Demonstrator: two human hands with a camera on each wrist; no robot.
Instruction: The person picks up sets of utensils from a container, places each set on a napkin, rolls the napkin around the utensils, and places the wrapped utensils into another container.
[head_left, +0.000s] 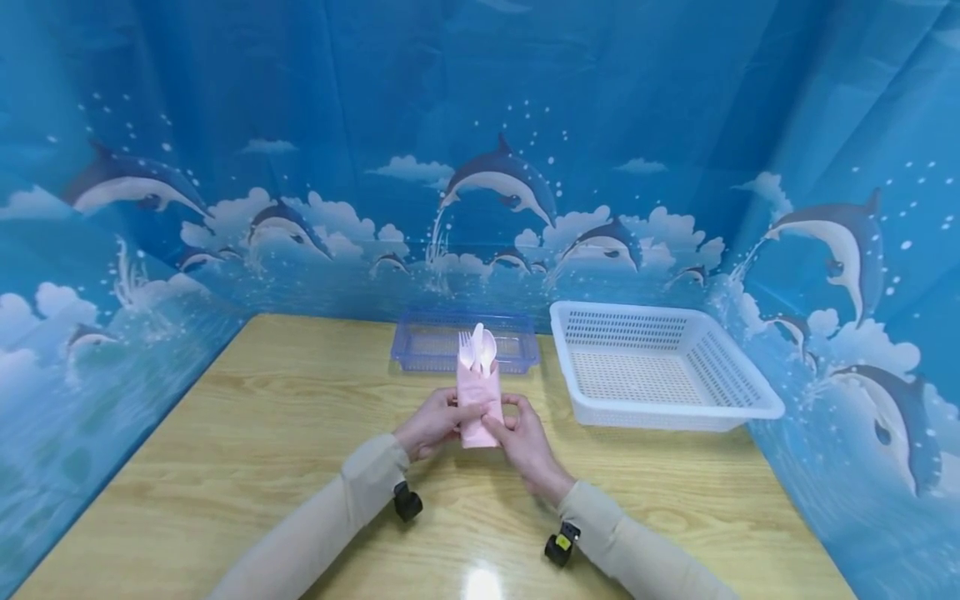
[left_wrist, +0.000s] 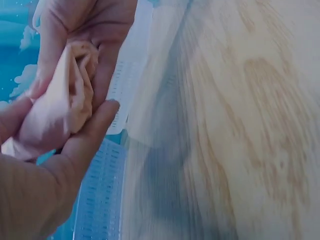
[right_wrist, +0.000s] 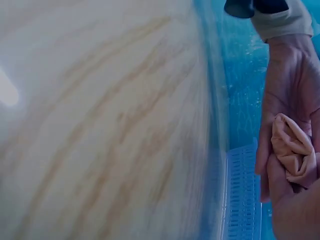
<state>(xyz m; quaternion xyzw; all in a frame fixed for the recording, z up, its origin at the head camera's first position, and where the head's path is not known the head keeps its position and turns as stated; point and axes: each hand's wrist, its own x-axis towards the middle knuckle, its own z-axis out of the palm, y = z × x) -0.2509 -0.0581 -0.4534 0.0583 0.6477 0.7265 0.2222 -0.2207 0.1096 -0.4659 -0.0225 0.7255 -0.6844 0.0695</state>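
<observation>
A pink folded napkin (head_left: 478,387) is held upright between both hands above the table. Out of its top stick a white fork (head_left: 466,350), a knife (head_left: 477,337) and a spoon (head_left: 489,348), side by side. My left hand (head_left: 433,423) grips the napkin's left side, thumb across its front. From the right, my right hand (head_left: 531,446) pinches the lower part, its thumb also in front. Both wrist views show the napkin's creased bottom end (left_wrist: 75,95) between the hands; there the cutlery is hidden.
Behind the napkin stands a clear bluish plastic basket (head_left: 420,360) at the table's back edge. A larger white basket (head_left: 667,410) sits to its right. The wooden table (head_left: 300,392) is bordered by a blue dolphin-print curtain (head_left: 337,100).
</observation>
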